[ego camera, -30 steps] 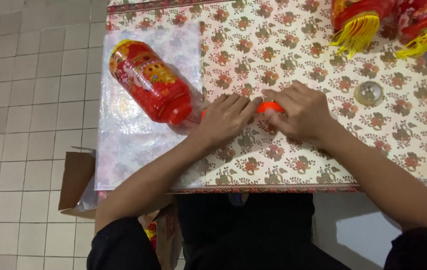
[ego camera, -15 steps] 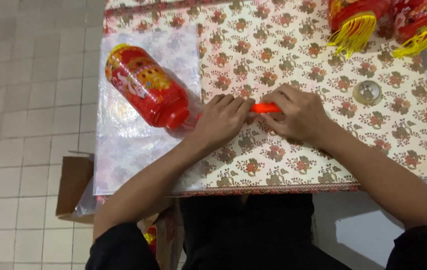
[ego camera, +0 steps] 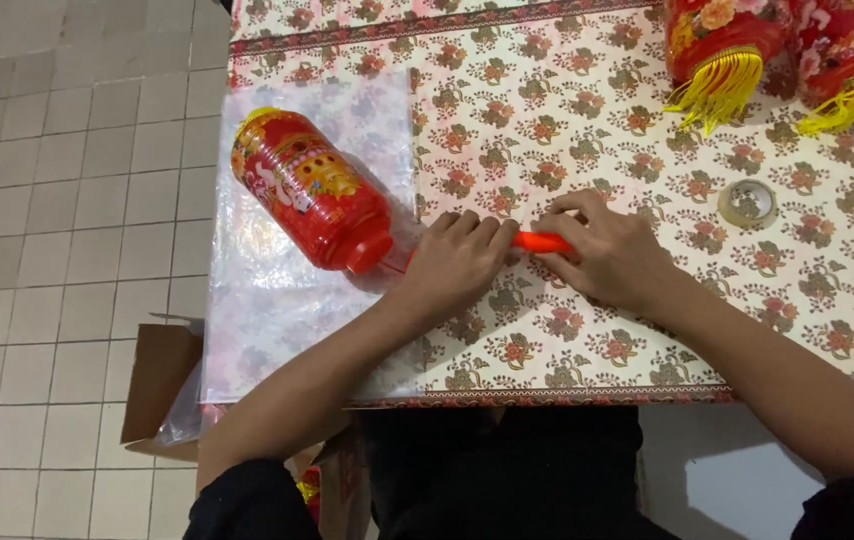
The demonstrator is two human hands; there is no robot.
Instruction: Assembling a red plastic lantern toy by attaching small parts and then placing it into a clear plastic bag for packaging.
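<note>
A red and gold paper lantern lies on its side on a clear plastic sheet at the left of the table. An orange-red stick handle runs from the lantern's near end to the right. My left hand rests on the stick near the lantern, fingers curled over it. My right hand grips the stick's right part between thumb and fingers. The middle of the stick is hidden under both hands.
The table wears a floral patterned cloth. Two more red lanterns with yellow tassels lie at the far right. A roll of clear tape sits right of my hands. An open cardboard box stands on the tiled floor at the left.
Lantern and hands have stayed in place on the table. More of the orange stick shows between my hands now than a second ago.
</note>
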